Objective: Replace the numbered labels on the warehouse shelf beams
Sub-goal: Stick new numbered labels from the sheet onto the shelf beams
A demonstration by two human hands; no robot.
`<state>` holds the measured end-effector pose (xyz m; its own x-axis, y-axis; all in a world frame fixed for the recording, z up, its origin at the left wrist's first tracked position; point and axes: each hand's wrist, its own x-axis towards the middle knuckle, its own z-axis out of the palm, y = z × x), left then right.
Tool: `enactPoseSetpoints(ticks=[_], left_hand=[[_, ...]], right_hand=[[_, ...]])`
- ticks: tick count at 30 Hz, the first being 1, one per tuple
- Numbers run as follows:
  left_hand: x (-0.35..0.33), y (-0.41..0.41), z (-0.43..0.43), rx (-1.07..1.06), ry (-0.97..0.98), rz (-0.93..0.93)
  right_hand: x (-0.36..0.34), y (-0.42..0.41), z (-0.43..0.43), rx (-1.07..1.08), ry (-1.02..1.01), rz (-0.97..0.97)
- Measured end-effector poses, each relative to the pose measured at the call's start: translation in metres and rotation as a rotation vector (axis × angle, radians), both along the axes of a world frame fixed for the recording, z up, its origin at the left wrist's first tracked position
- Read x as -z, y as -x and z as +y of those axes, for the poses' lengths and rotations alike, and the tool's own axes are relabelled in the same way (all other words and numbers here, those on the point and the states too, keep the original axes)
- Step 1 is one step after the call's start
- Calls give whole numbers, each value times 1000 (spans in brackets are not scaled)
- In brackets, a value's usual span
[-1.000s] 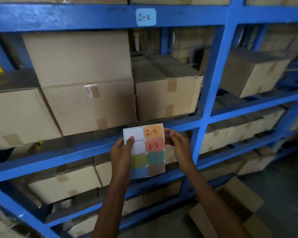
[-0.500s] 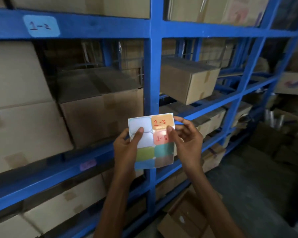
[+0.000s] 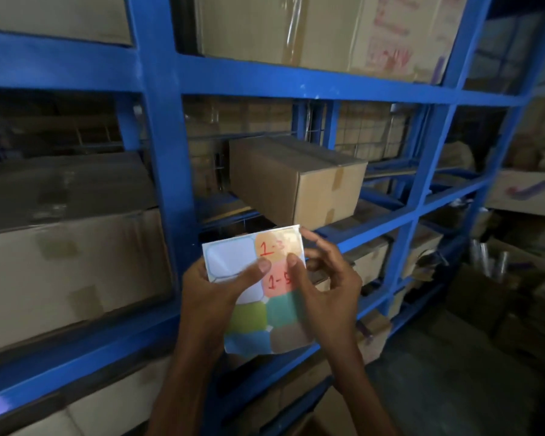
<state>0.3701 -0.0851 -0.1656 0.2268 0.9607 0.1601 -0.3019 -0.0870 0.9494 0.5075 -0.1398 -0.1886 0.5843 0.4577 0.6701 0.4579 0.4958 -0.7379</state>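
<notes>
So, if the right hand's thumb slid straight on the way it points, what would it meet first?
Probably the orange 1-3 label on the sticker sheet: the right hand has its thumb tip at that label's lower edge, pointing up the sheet.

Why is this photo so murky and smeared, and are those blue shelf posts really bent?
Head view: dim light, shelf bays in shadow; the sticker sheet catches the most light; its red writing and the right hand are motion-blurred; the wide lens bows the blue post, likely straight.
</notes>
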Motion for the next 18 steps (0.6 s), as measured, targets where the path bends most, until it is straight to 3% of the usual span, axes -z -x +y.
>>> enactPoseSetpoints(ticks=[5,12,18], left_hand=[[-1,-35,7,-19,43,17],[3,-57,15,-16,75,22],[4,-58,20,-7,69,41]], right_hand=[[-2,-41,4,-29,38,-80],[3,-69,15,142,30,-299],[3,-70,23,58,39,-208]])
